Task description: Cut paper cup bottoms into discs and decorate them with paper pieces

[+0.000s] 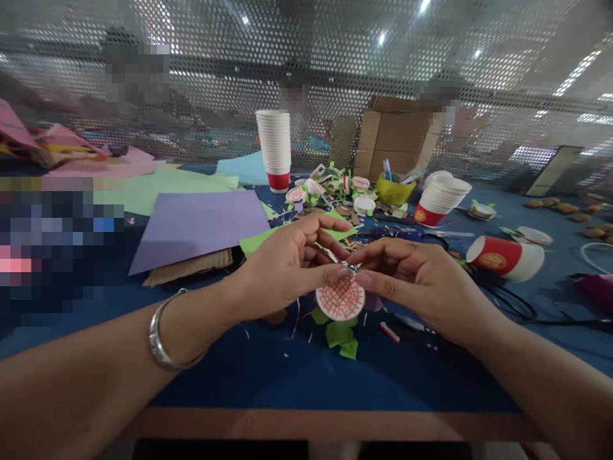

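So there's this little white disc (pixel 340 301) with a red criss-cross pattern, sitting right under the fingertips. Both thumb tips are up at its 12 o'clock rim, with the left one overlapping the edge a bit. The left hand (pixel 282 259) comes in from the disc's 10 o'clock, its fingers (pixel 335 223) half curled and the top one stretched out over the others. The right hand (pixel 426 275) is between 2 and 3 o'clock, index and thumb drawn close together with just a narrow gap at the tips. Honestly can't tell if either hand has a real grip on the disc, since whatever's behind the rim is hidden. Same goes for whether it's resting on the blue table (pixel 306 386).

Bits of green paper (pixel 340 335) are just below it at 6 o'clock, and a small red-and-white strip (pixel 389 331) is near 4. Purple sheet (pixel 205 220) at 10, tall stack of cups (pixel 275 150) at 11, a messy pile of decorated discs (pixel 313 188) around 12. Yellow bowl (pixel 395 190) at 1, a shorter leaning stack (pixel 440 198) at 2, and one tipped-over cup (pixel 502 259) near 3.
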Tool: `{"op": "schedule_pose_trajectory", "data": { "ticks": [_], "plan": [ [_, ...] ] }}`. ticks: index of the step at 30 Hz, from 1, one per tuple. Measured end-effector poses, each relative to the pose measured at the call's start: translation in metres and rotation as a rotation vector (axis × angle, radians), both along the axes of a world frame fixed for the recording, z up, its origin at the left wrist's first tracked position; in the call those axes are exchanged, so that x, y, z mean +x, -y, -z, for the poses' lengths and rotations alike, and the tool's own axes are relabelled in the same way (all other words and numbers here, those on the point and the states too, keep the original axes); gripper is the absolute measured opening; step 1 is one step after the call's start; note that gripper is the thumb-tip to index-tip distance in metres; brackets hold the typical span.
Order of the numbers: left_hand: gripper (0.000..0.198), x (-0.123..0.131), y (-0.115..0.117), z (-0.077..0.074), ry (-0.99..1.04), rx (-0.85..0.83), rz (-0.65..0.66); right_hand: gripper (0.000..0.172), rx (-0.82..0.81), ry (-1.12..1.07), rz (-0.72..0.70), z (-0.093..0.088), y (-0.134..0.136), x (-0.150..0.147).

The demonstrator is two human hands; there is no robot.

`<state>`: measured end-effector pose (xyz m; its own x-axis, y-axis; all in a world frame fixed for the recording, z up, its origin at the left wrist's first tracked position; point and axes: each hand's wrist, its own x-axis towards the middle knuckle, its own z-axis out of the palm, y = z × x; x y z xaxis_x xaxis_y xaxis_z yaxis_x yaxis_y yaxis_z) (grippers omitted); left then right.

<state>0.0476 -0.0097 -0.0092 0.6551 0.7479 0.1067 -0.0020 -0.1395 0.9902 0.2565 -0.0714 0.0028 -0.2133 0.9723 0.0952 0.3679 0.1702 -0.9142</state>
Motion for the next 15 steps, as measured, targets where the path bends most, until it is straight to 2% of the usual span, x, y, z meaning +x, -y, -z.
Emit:
{"op": "schedule_pose_trajectory", "data": {
  "ticks": [5, 9, 11, 15],
  "plan": [
    [0.065, 0.002, 0.003, -0.002, 0.079, 0.003, -0.047, 0.030, -0.124, -0.169, -0.038, 0.003, -0.001, 0.000],
    [0.061, -0.001, 0.006, -0.009, 0.077, 0.064, -0.066, 0.031, -0.163, -0.260, -0.045, 0.004, -0.002, 0.000],
    [0.055, -0.002, 0.008, -0.012, 0.120, 0.011, -0.053, 0.030, -0.165, -0.286, -0.048, 0.004, -0.002, 0.002],
    [0.044, -0.003, 0.010, -0.014, 0.234, -0.237, -0.008, 0.028, -0.190, -0.303, -0.041, 0.004, -0.001, 0.006]
  ]
}}
